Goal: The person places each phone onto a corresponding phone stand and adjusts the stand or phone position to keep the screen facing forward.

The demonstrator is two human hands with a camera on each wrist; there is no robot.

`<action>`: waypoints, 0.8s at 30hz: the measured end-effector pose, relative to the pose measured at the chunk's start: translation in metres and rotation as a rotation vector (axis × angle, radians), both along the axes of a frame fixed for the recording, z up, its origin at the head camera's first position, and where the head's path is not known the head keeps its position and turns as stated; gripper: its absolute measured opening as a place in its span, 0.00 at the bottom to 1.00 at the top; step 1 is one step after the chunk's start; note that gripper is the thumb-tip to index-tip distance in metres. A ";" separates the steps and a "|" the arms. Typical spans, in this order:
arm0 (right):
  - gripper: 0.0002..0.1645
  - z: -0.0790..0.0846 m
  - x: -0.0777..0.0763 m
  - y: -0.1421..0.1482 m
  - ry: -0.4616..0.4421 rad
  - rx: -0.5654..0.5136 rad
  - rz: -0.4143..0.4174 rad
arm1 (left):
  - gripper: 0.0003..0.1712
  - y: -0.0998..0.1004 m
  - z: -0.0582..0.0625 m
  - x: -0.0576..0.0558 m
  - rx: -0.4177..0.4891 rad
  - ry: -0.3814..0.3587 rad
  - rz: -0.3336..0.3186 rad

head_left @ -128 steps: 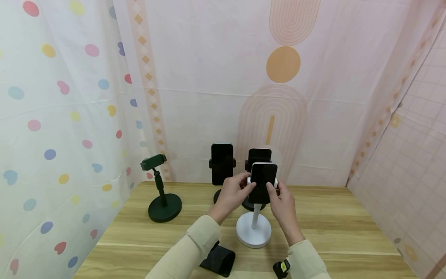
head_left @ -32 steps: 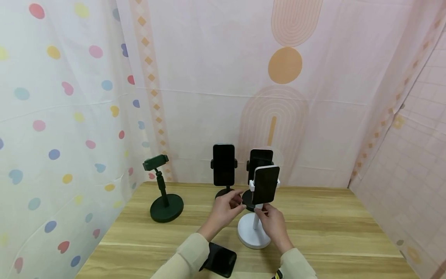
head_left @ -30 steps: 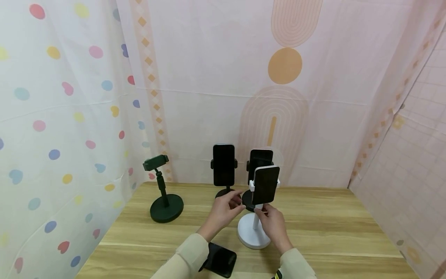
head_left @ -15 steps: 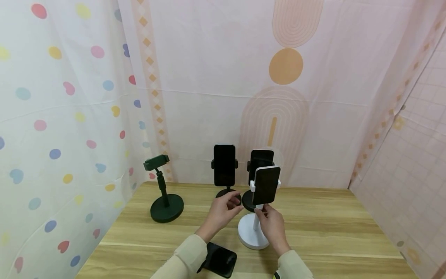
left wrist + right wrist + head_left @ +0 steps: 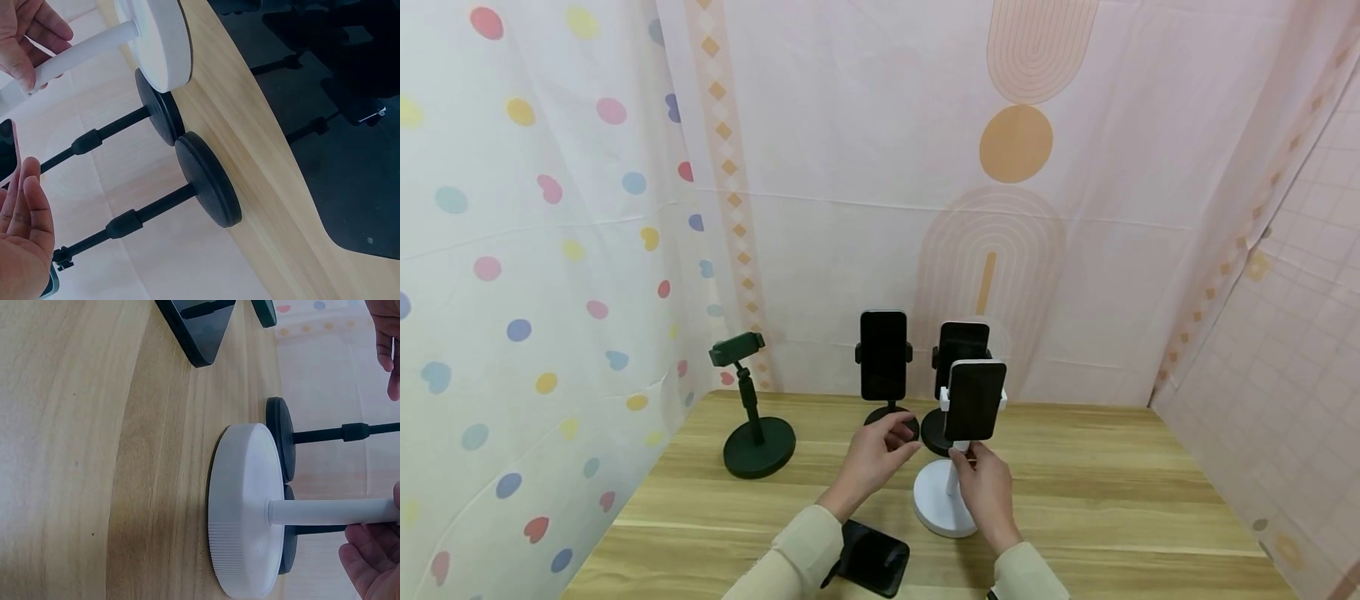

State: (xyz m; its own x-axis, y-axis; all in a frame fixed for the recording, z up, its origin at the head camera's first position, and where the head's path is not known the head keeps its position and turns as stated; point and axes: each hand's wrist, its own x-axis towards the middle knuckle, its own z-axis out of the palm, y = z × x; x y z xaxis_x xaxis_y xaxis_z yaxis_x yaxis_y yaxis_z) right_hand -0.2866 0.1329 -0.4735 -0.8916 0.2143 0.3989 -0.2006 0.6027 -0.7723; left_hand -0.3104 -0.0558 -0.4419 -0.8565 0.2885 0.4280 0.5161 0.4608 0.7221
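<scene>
In the head view my right hand (image 5: 988, 496) pinches the pole of a white phone stand (image 5: 942, 510) between thumb and fingers, just below its clamp. A phone (image 5: 975, 402) with a dark screen stands upright in that clamp. The right wrist view shows the fingers around the white pole (image 5: 331, 512) above the round base. My left hand (image 5: 871, 462) hovers to the left of the pole, fingers loosely bent and holding nothing. Behind the hands are two black phone stands, each carrying a phone: one phone (image 5: 883, 354) on the left, another (image 5: 962, 342) partly hidden by the white stand's phone.
A green phone stand (image 5: 758, 450), its clamp without a phone, stands at the left of the wooden table (image 5: 1097, 483). Another phone (image 5: 880, 560) lies flat near the front, beside the left sleeve (image 5: 801, 554). Patterned curtains (image 5: 820, 208) hang behind and at the sides.
Earlier both hands held the sides of the phone in the white stand. The left has since come away; the right has dropped to the pole. Lately the phone has turned slightly.
</scene>
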 end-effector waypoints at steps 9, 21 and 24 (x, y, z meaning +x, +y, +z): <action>0.10 0.002 0.002 0.000 -0.025 -0.006 0.013 | 0.21 -0.007 -0.005 -0.002 -0.008 0.015 0.029; 0.23 0.013 0.012 0.006 -0.137 0.139 0.050 | 0.21 -0.020 -0.008 -0.003 -0.144 -0.016 0.074; 0.30 0.015 0.015 0.010 -0.194 0.205 0.047 | 0.21 -0.024 -0.011 -0.003 -0.186 -0.027 0.084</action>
State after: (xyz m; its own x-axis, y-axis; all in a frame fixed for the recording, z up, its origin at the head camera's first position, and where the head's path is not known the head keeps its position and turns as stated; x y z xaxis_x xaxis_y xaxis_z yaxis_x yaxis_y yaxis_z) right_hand -0.2720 0.1426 -0.4585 -0.9625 0.1035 0.2506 -0.0923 0.7438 -0.6620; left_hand -0.3134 -0.0801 -0.4525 -0.8913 0.2877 0.3504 0.4518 0.6278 0.6338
